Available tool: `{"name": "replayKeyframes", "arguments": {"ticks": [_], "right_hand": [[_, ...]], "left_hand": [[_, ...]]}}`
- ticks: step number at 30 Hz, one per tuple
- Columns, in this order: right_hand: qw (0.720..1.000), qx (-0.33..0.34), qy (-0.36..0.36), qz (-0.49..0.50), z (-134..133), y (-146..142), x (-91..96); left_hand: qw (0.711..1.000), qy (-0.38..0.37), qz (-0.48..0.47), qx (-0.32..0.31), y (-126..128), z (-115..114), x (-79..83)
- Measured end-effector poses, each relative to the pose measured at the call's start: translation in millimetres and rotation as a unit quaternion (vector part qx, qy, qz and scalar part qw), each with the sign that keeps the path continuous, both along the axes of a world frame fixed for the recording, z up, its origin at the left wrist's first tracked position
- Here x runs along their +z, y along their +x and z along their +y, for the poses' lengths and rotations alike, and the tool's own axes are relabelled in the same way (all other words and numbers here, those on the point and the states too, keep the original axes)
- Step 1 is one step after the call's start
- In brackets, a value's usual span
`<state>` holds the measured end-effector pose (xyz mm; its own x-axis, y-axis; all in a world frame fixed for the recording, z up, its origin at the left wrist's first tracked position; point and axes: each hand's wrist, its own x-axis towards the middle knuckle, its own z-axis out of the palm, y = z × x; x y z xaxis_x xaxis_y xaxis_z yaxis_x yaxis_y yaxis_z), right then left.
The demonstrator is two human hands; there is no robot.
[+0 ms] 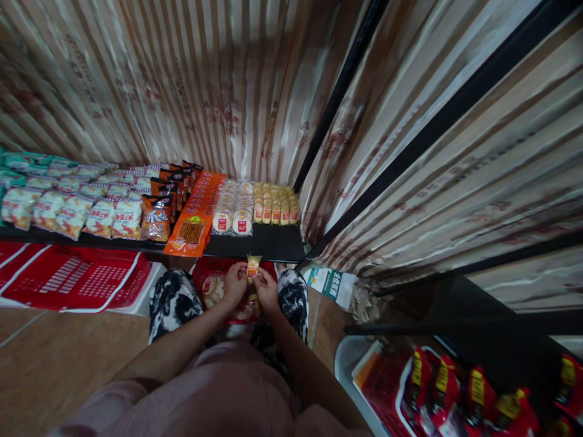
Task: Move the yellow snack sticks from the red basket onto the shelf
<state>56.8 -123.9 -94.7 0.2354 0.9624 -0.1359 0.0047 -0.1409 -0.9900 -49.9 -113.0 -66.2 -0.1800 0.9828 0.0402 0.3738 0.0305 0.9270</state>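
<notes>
Between my two hands is a small yellow wrapped snack (253, 267) with a red label, held upright by the fingertips. My left hand (235, 283) is closed on its left side, and my right hand (266, 287) pinches it from the right. Just below them, a red basket (197, 273) between my knees contains round packaged snacks (213, 288) and yellow packets. On the black shelf (246, 246) ahead stand rows of similar yellow snacks (276, 206), with round white packaged snacks (232, 209) beside them on the left.
Orange flat packs (195, 212), orange-black bags (157, 218) and white snack bags (98, 215) line the shelf leftward. Under it sits a red basket (73, 276). A striped curtain (228, 79) and black poles (423, 145) stand behind and right. Red packets (476, 394) lie at lower right.
</notes>
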Motion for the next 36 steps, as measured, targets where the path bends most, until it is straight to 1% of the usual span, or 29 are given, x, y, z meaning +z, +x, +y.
{"name": "replayKeyframes", "arguments": {"ticks": [5, 8, 12, 17, 21, 29, 32, 36], "right_hand": [[0.997, 0.000, 0.006, -0.078, 5.6, 2.4, 10.8], [0.994, 0.008, 0.021, -0.103, 10.9, 5.3, 15.2], [0.990, 0.005, 0.033, -0.137, 19.0, 7.8, 20.8], [0.985, 0.006, 0.034, -0.169, 27.9, 10.6, 30.2], [0.980, 0.000, 0.041, -0.193, 35.1, 12.9, 35.3], [0.954, 0.000, 0.047, -0.297, 49.5, 19.2, 48.0], [0.954, 0.000, 0.031, -0.300, 54.9, 20.9, 52.2], [0.958, -0.004, 0.033, -0.284, 63.5, 22.2, 52.0]], "left_hand": [[1.000, 0.009, 0.005, -0.007, 1.7, 3.6, 16.8], [1.000, 0.003, 0.013, -0.012, 2.8, 7.0, 26.2], [0.999, -0.002, 0.033, -0.019, 5.1, 13.9, 32.9], [0.999, 0.015, 0.034, -0.026, 8.7, 24.5, 34.9], [0.999, 0.013, 0.046, -0.022, 11.0, 32.6, 35.8], [0.998, 0.018, 0.048, -0.020, 16.6, 50.9, 31.0], [0.999, 0.020, 0.046, -0.017, 19.7, 56.2, 29.7], [1.000, 0.004, 0.023, -0.009, 22.5, 63.0, 27.7]]}}
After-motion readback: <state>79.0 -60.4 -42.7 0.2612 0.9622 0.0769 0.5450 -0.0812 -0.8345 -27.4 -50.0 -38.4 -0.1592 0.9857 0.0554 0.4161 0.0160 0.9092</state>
